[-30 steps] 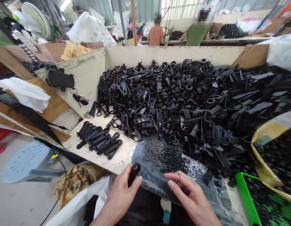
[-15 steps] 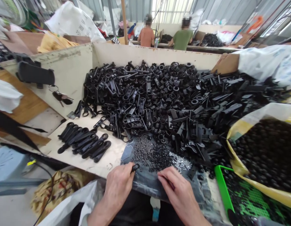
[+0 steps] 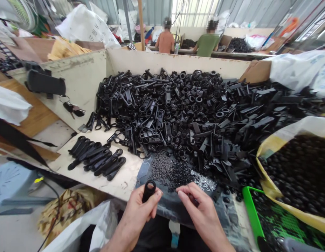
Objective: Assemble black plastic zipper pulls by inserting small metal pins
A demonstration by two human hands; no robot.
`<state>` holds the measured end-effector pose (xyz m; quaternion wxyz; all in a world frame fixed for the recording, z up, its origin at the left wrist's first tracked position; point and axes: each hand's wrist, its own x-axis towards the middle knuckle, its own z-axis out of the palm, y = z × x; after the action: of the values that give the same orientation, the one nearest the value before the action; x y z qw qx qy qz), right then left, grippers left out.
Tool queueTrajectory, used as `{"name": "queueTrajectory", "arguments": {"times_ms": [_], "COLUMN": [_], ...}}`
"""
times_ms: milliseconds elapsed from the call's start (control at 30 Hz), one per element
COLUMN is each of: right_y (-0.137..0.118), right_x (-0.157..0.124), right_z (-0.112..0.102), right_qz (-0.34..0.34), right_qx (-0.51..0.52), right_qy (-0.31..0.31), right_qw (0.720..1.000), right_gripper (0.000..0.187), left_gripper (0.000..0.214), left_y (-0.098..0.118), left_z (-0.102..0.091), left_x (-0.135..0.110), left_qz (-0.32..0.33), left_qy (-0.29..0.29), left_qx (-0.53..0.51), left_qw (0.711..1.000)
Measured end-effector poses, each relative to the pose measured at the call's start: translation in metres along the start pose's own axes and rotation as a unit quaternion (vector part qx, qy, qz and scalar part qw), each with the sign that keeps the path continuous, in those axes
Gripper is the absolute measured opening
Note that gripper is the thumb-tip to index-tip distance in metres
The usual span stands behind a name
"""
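My left hand [image 3: 141, 210] is closed around a black plastic handle part [image 3: 149, 190], its ring end pointing up and toward me. My right hand [image 3: 198, 210] is pinched at the thumb and forefinger, with a tiny black piece [image 3: 177, 190] at the tips; its exact kind is too small to make out. Just beyond the hands, a dark mat [image 3: 165, 201] bears small grey pieces [image 3: 161, 166], small black pieces [image 3: 179, 173] and silver pins or screws [image 3: 204, 180]. To the left lie several black handle parts [image 3: 96, 157] in a row.
A large heap of black plastic parts [image 3: 157, 105] fills the walled bench [image 3: 178, 61]. At right stand a yellow-edged bag [image 3: 296, 175] of round black pieces and a green tray [image 3: 250, 210]. Keys [image 3: 73, 106] hang at left. Two people [image 3: 165, 40] sit far back.
My left hand has turned the handle part so that its ring end now shows upward. My right hand stays pinched in nearly the same place. The view has shifted slightly.
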<state>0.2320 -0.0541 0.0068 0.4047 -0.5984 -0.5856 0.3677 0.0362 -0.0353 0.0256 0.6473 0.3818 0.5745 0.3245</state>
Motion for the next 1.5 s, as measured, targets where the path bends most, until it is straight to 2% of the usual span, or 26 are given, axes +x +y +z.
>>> {"name": "queueTrajectory", "arguments": {"times_ms": [100, 167, 400, 600, 767, 967, 1133, 1300, 1400, 1500], "right_y": [-0.011, -0.015, -0.015, -0.016, -0.016, -0.017, -0.013, -0.004, 0.002, 0.003], "right_x": [0.001, 0.001, -0.001, -0.002, -0.003, -0.001, -0.005, -0.01, -0.011, -0.009], "right_z": [0.003, 0.008, 0.024, 0.024, 0.023, 0.02, 0.008, 0.006, 0.007, 0.005], "right_qz": [0.062, 0.086, 0.107, 0.084, 0.023, -0.007, -0.058, -0.074, -0.068, -0.067], "right_qx": [0.142, 0.201, 0.261, 0.244, 0.184, 0.136, 0.105, 0.066, 0.055, 0.063], "right_qy": [0.0, -0.006, -0.018, -0.018, -0.003, 0.03, -0.003, 0.017, 0.026, 0.044], "right_qw": [0.988, 0.976, 0.959, 0.966, 0.983, 0.99, 0.993, 0.995, 0.996, 0.995], "right_gripper": [0.032, 0.032, 0.034, 0.036, 0.032, 0.025, 0.014, 0.008, 0.009, 0.01], "left_gripper": [0.048, 0.051, 0.054, 0.05, 0.052, 0.041, 0.044, 0.047, 0.038, 0.018], "left_y": [0.003, 0.004, 0.005, 0.001, 0.003, 0.003, 0.003, -0.003, -0.004, -0.001], "left_z": [0.009, 0.015, 0.019, 0.019, 0.02, 0.02, 0.025, 0.03, 0.031, 0.028], "left_x": [-0.004, -0.005, -0.008, -0.008, -0.009, -0.006, -0.004, -0.005, -0.006, -0.007], "left_qz": [-0.013, -0.017, -0.031, -0.048, -0.069, -0.051, -0.139, -0.183, -0.17, -0.163], "left_qy": [-0.029, -0.044, -0.044, -0.064, -0.066, -0.052, -0.068, -0.098, -0.127, -0.161], "left_qx": [-0.036, -0.054, -0.097, -0.137, -0.157, -0.16, -0.261, -0.313, -0.308, -0.302], "left_qw": [0.999, 0.997, 0.994, 0.987, 0.983, 0.984, 0.953, 0.927, 0.928, 0.926]}}
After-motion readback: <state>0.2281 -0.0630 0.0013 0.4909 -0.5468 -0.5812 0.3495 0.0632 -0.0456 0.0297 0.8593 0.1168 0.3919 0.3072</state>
